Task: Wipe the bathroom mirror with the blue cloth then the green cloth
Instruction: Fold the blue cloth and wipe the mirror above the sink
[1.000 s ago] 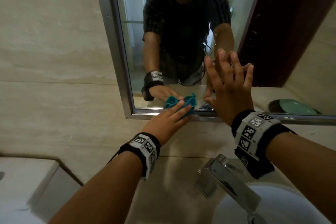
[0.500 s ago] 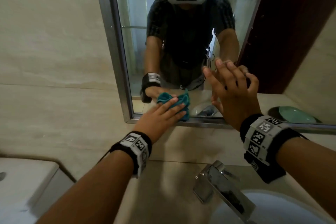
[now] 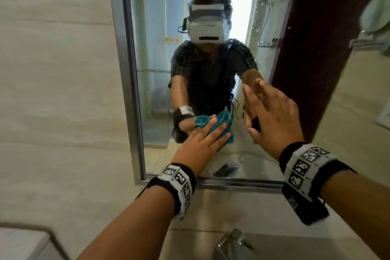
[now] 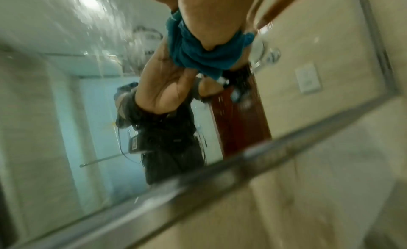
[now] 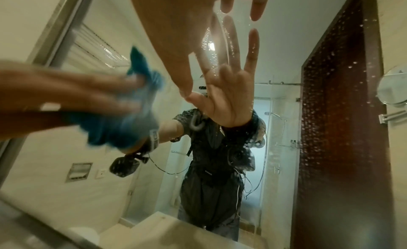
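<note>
While the head view looks down both forearms, the left hand (image 3: 200,143) presses one crumpled blue cloth (image 3: 219,127) flat-fingered against the steel-framed bathroom mirror (image 3: 135,112); the right hand (image 3: 274,124) spreads, holding nothing. Left wrist: cloth bunched under fingers (image 4: 211,26), blurred. Right wrist: fingertips (image 5: 256,11) meet droplet-speckled glass; beige tiled walls.

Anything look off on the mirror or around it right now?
Nothing is damaged or askew. The mirror carries water droplets, thickest over the reflected dark door. The left hand presses the blue cloth flat on the glass; the right hand is spread beside it.
</note>
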